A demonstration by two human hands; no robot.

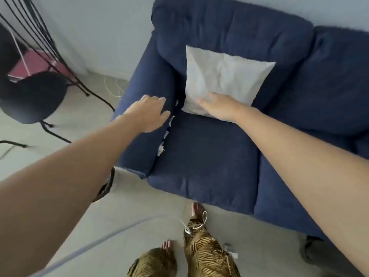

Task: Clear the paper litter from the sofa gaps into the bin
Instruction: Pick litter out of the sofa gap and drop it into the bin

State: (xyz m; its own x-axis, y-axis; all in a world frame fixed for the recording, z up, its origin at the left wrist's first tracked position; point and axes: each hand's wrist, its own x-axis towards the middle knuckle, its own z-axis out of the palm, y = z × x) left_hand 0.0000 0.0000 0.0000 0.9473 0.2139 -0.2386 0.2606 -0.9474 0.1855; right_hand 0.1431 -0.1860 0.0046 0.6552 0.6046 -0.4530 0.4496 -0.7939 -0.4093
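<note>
A pale grey cushion (223, 80) leans against the backrest near the seat's rear edge. On the floor (139, 212) by the left edge of view stands a black round-seated chair (32, 96) with thin metal legs. Behind it lies a pink box (36, 64). A white cable (113, 88) trails over the floor by the wall (95, 33).

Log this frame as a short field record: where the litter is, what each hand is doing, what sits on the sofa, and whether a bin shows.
litter: white paper scraps wedged in the gap between armrest and seat cushion
left hand: open, over the armrest beside the gap, holding nothing
right hand: flat on the white pillow's lower edge
sofa: dark blue
bin: not clearly visible
progress: scraps not yet picked up
</note>
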